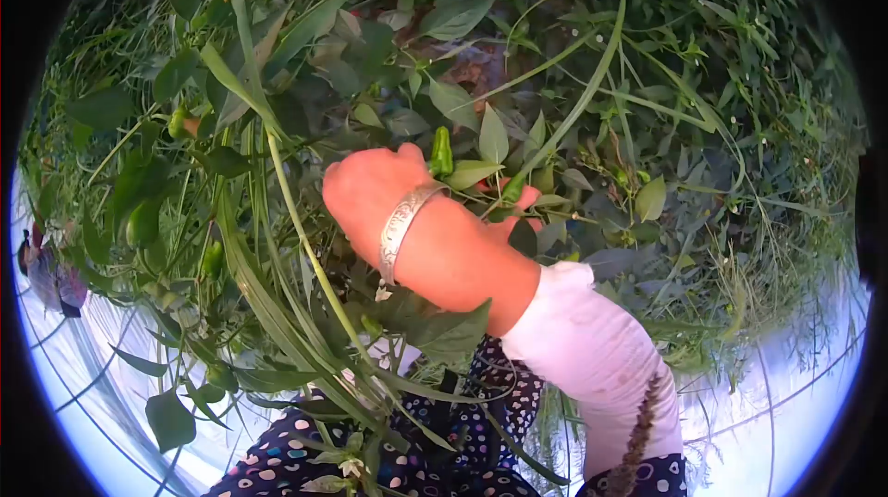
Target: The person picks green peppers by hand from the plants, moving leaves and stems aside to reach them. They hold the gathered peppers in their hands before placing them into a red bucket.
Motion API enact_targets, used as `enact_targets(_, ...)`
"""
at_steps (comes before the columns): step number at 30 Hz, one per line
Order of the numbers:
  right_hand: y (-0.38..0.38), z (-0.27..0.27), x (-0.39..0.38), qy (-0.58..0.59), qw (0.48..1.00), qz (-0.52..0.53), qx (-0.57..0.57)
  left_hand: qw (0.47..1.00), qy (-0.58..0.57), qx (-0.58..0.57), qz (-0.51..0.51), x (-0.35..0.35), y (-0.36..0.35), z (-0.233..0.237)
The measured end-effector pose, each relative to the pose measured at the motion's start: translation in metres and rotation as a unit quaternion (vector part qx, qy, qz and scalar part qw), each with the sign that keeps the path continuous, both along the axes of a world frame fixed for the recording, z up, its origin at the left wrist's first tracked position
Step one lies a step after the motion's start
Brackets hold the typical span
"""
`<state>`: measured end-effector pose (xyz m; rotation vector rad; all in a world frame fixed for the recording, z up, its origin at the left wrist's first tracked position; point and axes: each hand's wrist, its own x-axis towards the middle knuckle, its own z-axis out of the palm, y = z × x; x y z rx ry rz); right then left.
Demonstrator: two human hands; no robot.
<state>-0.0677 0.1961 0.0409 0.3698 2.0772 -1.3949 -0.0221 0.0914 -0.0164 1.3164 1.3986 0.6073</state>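
the right hand [372, 186] is bent inward, perhaps steadying the green pepper [442, 153] upright just beside it; leaves [524, 238] partly cover the left hand [527, 202]. how closed either is, or on what, i cannot tell.

Bright green pepper [442, 153], silver patterned bangle [400, 227], white sleeve [597, 344], dark cloth [287, 451] with pale dots.

Glare bleaches both sides below your bangle [404, 232]; foliage [356, 62] above it dim, soft; your view bows, blue-fringed, into black corners.
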Motion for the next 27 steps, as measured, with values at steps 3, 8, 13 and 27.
enact_targets(3,-0.004,-0.005,0.020,0.095,0.975,-0.197,-0.030,1.000,0.003,0.017,-0.008,0.005,0.003,-0.005)
enact_targets(8,-0.011,0.006,0.043,0.118,0.890,-0.399,-0.187,0.998,-0.009,0.052,0.026,0.014,0.011,-0.011)
enact_targets(13,-0.022,0.043,0.074,0.129,0.795,-0.407,-0.431,0.983,-0.104,0.049,0.141,-0.001,0.028,0.001)
enact_targets(27,0.016,-0.018,0.245,0.031,0.626,-0.733,-0.262,0.679,-0.333,-0.125,0.643,-0.076,0.020,-0.013)
